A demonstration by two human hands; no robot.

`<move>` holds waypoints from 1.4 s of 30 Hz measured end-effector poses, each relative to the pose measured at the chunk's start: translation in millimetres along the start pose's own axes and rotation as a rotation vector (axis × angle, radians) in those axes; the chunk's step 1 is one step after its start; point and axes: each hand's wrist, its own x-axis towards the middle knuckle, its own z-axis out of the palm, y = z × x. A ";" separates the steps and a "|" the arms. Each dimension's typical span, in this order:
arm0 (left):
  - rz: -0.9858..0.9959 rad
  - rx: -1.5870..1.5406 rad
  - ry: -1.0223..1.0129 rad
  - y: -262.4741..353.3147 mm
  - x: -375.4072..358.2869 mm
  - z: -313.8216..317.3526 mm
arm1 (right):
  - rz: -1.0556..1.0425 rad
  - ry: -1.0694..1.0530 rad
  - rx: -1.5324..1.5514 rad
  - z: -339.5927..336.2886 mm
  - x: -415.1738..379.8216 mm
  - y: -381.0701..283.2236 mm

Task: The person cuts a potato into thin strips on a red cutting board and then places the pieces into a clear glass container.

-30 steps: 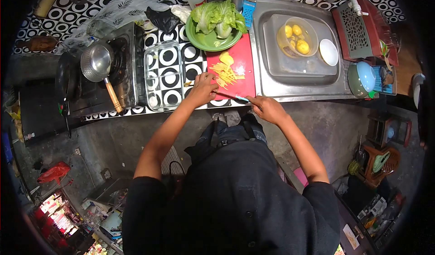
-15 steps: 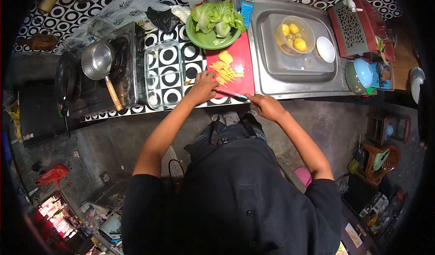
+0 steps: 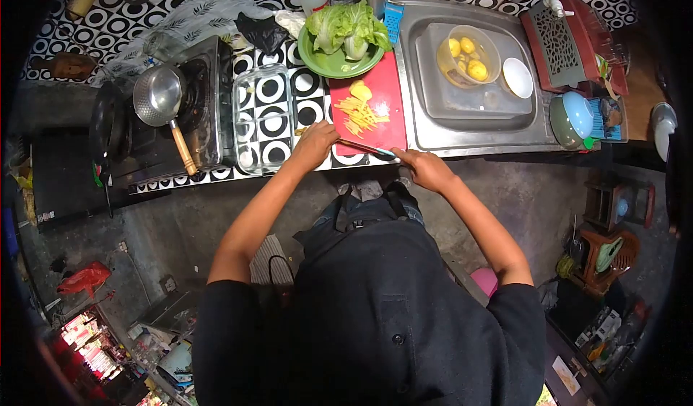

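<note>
My right hand is closed round the light-blue handle of a knife. The blade points left across the near end of a red cutting board. My left hand is curled at the board's left edge, its fingertips by the tip of the blade. What they pinch, if anything, is hidden. Thin yellow strips lie in a loose pile on the board, with a few round yellow slices behind them. Leafy lettuce fills a green bowl at the board's far end.
A glass dish stands left of the board, beside a stove carrying a saucepan with a wooden handle. On the right is a steel sink with a tub of yellow potatoes and a white bowl. A blue grater lies behind.
My left hand has drawn back slightly left from the strips to the board's edge. The knife blade now shows more fully; my right hand has barely moved.
</note>
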 end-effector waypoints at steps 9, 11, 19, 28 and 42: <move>0.023 0.013 -0.001 -1.3 1.4 4.8 | -0.015 0.012 0.009 3.7 -0.8 3.6; 0.026 0.017 0.025 -1.2 0.1 7.3 | -0.021 0.014 0.006 4.3 0.8 5.0; 0.027 0.016 0.062 -3.7 -4.0 14.0 | 0.002 -0.050 -0.020 -5.8 2.2 -2.7; -0.011 0.041 0.142 12.4 -15.2 11.3 | -0.019 -0.043 -0.081 9.2 -7.9 -5.7; -0.386 -0.029 0.339 22.4 -29.4 32.1 | 0.036 0.117 0.048 18.8 3.8 -22.8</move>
